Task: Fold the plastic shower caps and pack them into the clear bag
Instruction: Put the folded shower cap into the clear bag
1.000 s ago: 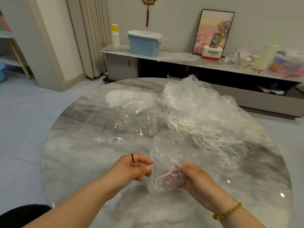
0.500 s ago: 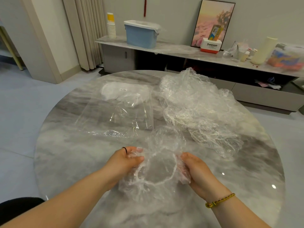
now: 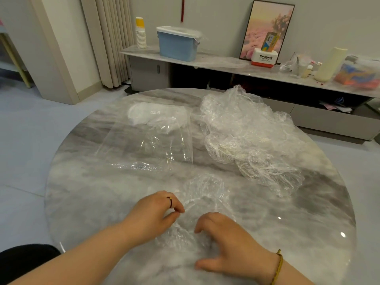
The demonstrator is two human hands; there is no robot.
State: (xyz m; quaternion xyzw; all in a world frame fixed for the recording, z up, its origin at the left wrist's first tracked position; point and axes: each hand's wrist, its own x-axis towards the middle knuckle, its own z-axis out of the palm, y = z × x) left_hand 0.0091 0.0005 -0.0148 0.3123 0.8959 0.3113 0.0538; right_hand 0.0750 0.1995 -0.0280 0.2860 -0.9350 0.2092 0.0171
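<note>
Cap in work: clear crinkled plastic shower cap (image 3: 203,192), lower centre of frame, flat on the round grey marble table (image 3: 86,192), likely spread for a first fold.
Left hand: left hand (image 3: 156,210) pinches the cap's near-left rim between thumb and forefinger.
Right hand: right hand (image 3: 228,241) has arched fingers with tips on the film, probably pinning it. Can't tell if it truly grips.
Supply: heap of crumpled clear shower caps (image 3: 246,136), right of centre.
Bag: flat clear plastic bag (image 3: 152,145), centre left, beside the heap.
Hard to read: the cap's outline fades into the marble, and the film under the palms is hidden.

Head-worn view — looking forward and down, close over the table (image 3: 92,192).
</note>
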